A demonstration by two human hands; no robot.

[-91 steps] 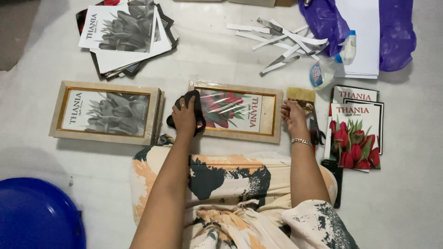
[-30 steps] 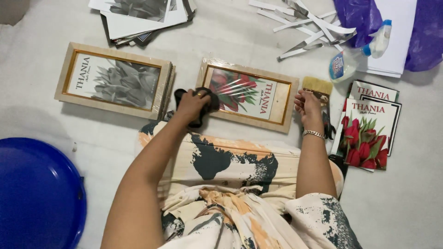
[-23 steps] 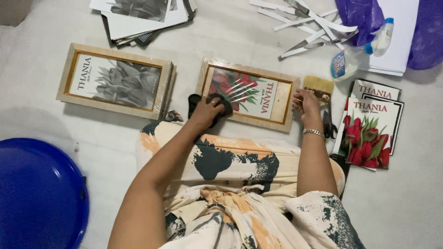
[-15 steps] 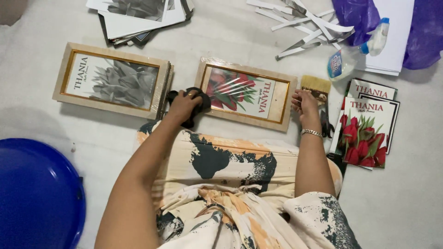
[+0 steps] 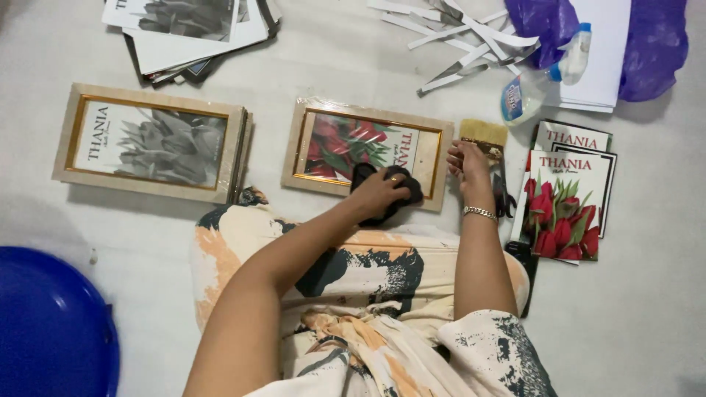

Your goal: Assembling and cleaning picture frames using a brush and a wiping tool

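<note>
A framed picture of red flowers (image 5: 346,140) lies flat on the white floor in front of me. My left hand (image 5: 379,192) presses a black cloth (image 5: 408,192) against the glass near the frame's lower right corner. My right hand (image 5: 466,159) rests on the frame's right edge, fingers curled against it. A flat paintbrush with pale bristles (image 5: 484,136) lies just beyond the right hand, touching or nearly touching it.
A second framed picture, grey-toned (image 5: 151,143), lies to the left. Loose prints (image 5: 187,26) are stacked at the top left, red-flower prints (image 5: 566,195) at the right. A spray bottle (image 5: 540,77), paper strips (image 5: 456,33), purple plastic (image 5: 647,44) and a blue basin (image 5: 51,331) surround the spot.
My left hand with the black cloth has slid from the frame's left side across the glass to its lower right. My right hand has stayed at the frame's right edge.
</note>
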